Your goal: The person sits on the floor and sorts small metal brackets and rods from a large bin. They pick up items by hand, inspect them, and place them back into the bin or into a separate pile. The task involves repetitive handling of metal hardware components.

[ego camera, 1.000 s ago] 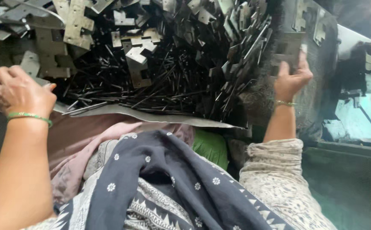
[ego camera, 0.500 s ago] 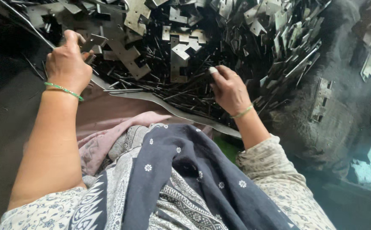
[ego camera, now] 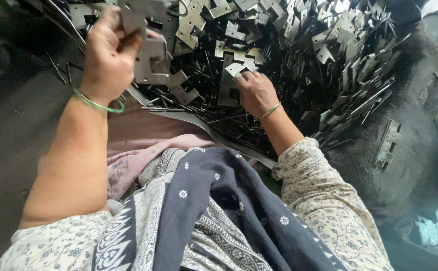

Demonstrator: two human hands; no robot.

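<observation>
Since half a second ago, left hand has risen to upper left of the head view, fingers closed on notched steel plates. Right hand, centre frame, presses on the stamped-plate heap; grasp cannot be told. Risks, in my judgement: sharp edges cutting bare skin, the stack slipping loose.

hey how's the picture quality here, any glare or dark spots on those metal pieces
Head view: soft daylight gives pale glare on the heap of metal pieces; left edge and right corner fall dark; the left hand and its metal plate look slightly soft; the right hand is sharp.
</observation>
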